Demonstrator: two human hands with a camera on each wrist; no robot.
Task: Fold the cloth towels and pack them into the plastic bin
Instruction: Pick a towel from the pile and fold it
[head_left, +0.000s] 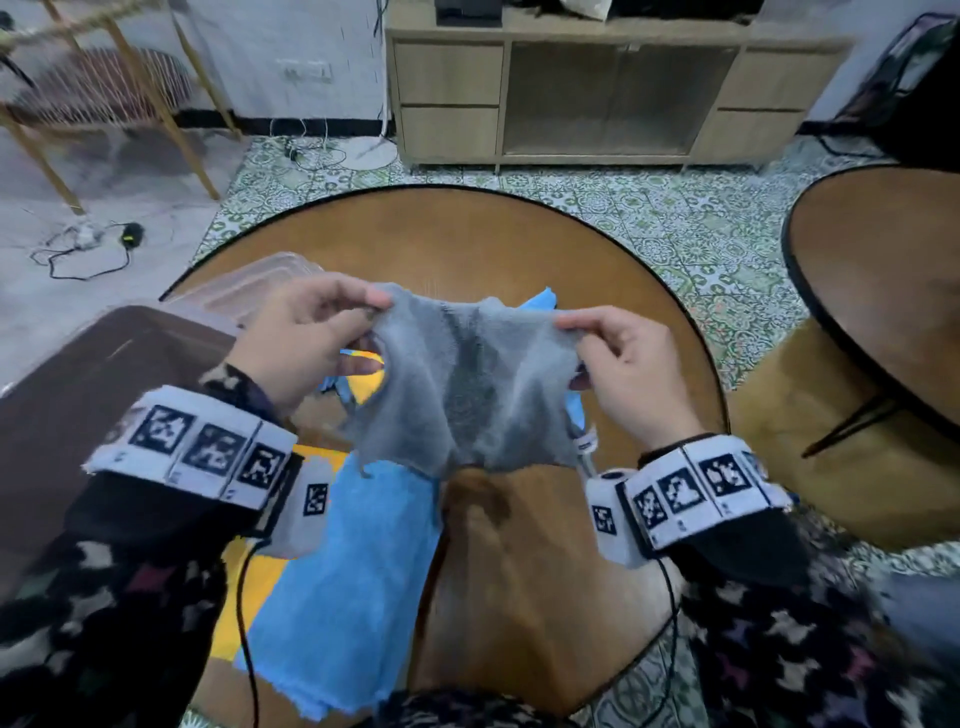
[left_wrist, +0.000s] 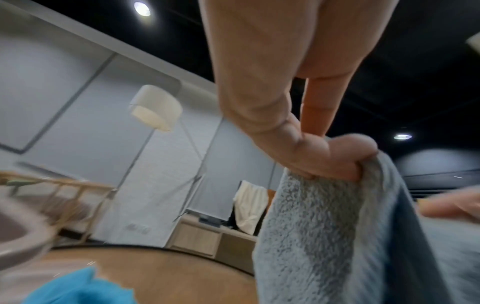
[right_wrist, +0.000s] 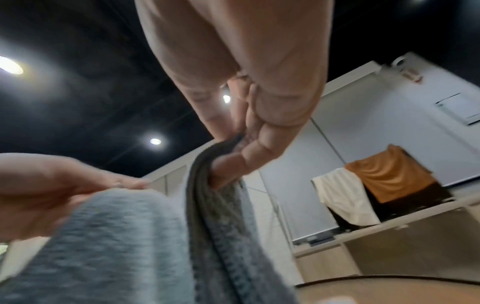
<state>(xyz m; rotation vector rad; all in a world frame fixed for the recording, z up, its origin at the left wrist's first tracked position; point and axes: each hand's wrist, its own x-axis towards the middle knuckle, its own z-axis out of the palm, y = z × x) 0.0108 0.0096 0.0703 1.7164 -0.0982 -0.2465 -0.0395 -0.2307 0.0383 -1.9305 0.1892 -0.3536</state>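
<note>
We pinch the grey towel (head_left: 467, 384) by its top edge, left hand (head_left: 301, 343) and right hand (head_left: 628, 364) each on a corner, and it sags between them above the table (head_left: 498, 244). To fold cleanly, we draw that edge taut first. Beyond our left grip waits the plastic bin (head_left: 249, 286).

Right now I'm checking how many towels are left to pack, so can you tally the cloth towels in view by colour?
Grey towel, pinched by the left hand and the right hand above the table: 1
Blue towels, on the round table: at least 1; blue also shows behind the grey one, possibly a second
Yellow towel, under the blue one: 1
Total: at least 3
</note>
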